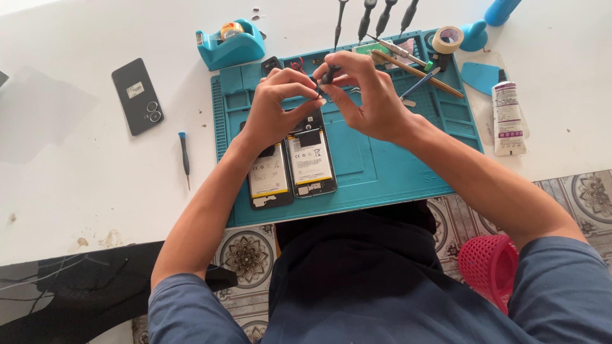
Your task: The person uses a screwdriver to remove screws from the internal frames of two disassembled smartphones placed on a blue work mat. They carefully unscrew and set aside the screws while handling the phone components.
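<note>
Two opened phones lie side by side on the teal work mat, backs off, each with a pale battery showing and a dark frame around it. The left one sits a bit lower, the right one runs up under the person's hands. A third phone, black and closed with two round camera rings, lies face down on the white table, well apart from the mat.

Both hands are raised just above the top ends of the opened phones and meet over the mat. The right hand pinches a small black screwdriver between thumb and fingertips, the tip pointing toward the other hand. The left hand is curled narrow, fingertips pressed together right at that tip; whatever tiny bit it may be pinching is too small to make out.

Screwdriver count: four black ones lined up at the far edge of the mat, one blue-capped one lying alone on the table left of the mat, plus the one in hand. So six.

Other bits: one teal tape dispenser at the mat's upper left corner, one roll of tape at its upper right, a brush with a wooden handle lying slantwise on the mat, one white glue tube just right of it, and a pink mesh basket down on the patterned floor tiles.
</note>
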The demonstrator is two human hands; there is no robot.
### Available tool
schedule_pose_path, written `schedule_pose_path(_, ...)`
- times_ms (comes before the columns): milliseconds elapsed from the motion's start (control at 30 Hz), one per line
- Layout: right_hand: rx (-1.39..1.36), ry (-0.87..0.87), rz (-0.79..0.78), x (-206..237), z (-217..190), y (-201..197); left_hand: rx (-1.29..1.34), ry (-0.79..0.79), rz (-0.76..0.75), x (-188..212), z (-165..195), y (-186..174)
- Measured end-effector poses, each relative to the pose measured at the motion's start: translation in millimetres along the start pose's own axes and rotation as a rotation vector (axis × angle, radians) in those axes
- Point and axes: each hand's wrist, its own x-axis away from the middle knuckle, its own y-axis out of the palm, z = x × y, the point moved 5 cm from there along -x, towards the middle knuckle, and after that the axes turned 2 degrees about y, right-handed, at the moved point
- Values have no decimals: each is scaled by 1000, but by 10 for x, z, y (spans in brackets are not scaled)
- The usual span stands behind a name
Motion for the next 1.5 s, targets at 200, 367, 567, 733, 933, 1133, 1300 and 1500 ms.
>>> schedule_pose_path(200,-8,2,-21,25,11,31,-4,27,-1,0,10,-4)
schedule_pose_path(367,3,14,-11,20,21,24,-5,59,-10,-13,50,-55)
schedule_pose_path(567,14,34,18,16,-12,-44,-30,81,-19,-2,64,-153)
schedule_pose_path(733,13,34,14,0,-20,-87,-22,45,0,-12,27,-197)
schedule_pose_path(933,0,43,30,18,-6,-115,-18,54,0,-23,34,-171)
schedule_pose_path(1133,-31,40,17,38,-19,-101,-32,36,-2,-18,-14,-161)
schedule_pose_path(1300,-46,39,-1,51,-74,-87,-19,35,-4,-12,-48,-156)
schedule_pose_path(1500,-67,54,-26,65,-114,-77,-26,17,-21,10,-110,-125)
